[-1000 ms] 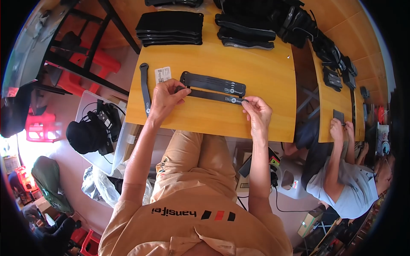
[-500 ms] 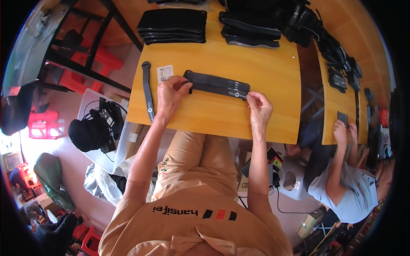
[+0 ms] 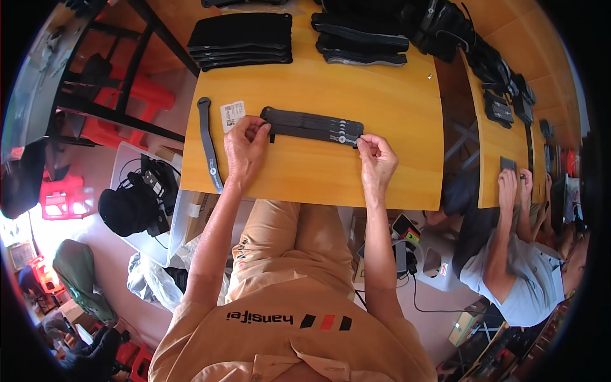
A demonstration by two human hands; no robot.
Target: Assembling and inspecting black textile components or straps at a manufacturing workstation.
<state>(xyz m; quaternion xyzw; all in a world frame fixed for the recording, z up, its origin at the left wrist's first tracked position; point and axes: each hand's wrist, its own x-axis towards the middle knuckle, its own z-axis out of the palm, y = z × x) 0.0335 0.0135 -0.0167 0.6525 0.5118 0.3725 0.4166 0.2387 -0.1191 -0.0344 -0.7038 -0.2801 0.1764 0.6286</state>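
Several flat dark grey straps (image 3: pixel 305 125) with pale printed marks at their right ends lie side by side in a row on the table in front of me. My left hand (image 3: pixel 245 151) pinches the left end of the nearest strap. At its right end, my right hand (image 3: pixel 378 164) grips the same strap between thumb and fingertips, so it is held straight along the others. Apart from these, a single grey strap (image 3: pixel 208 143) with a rounded end lies to the left of my left hand. A white printed label (image 3: pixel 231 114) lies between that strap and the row.
Stacks of black flat pieces (image 3: pixel 240 35) and folded black pieces (image 3: pixel 359 43) stand at the back of the wooden table (image 3: pixel 305 178). A white bin (image 3: pixel 130 216) with black gear is at the left. Another person (image 3: pixel 519 274) works at the table on the right.
The view has shifted slightly, moving the table's contents a little leftward in the picture. Both my hands keep hold of the strap's ends, nearly unmoved against the row.
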